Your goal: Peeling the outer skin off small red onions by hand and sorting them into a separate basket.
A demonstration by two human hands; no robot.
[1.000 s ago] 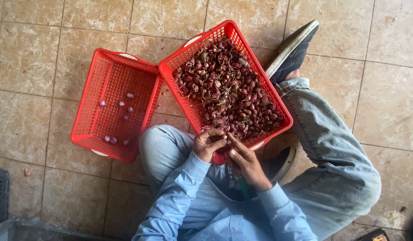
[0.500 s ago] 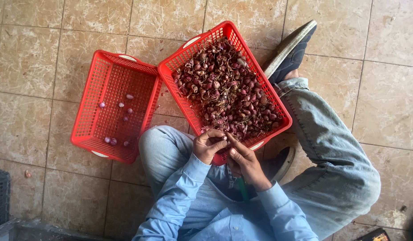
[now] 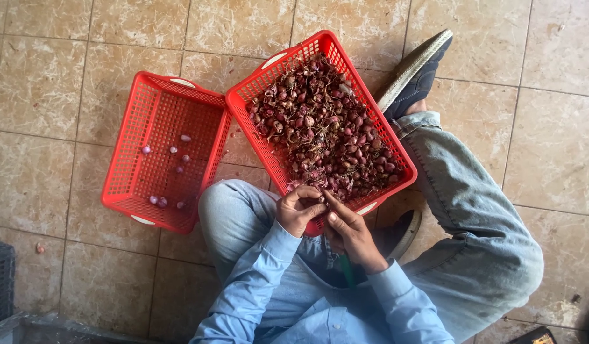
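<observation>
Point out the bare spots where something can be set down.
Most of the left red plastic basket is bare mesh, with a few peeled shallots scattered in it. Tiled floor left of it is bare. The right red basket is heaped with unpeeled shallots; left hand and right hand crowd its near edge.

Both forearms, in light blue sleeves, angle inward over the lap so the hands meet, the left hand [image 3: 299,211] curled with fingers pinched together, the right hand [image 3: 350,231] pressed against it, its forefinger extended.
</observation>
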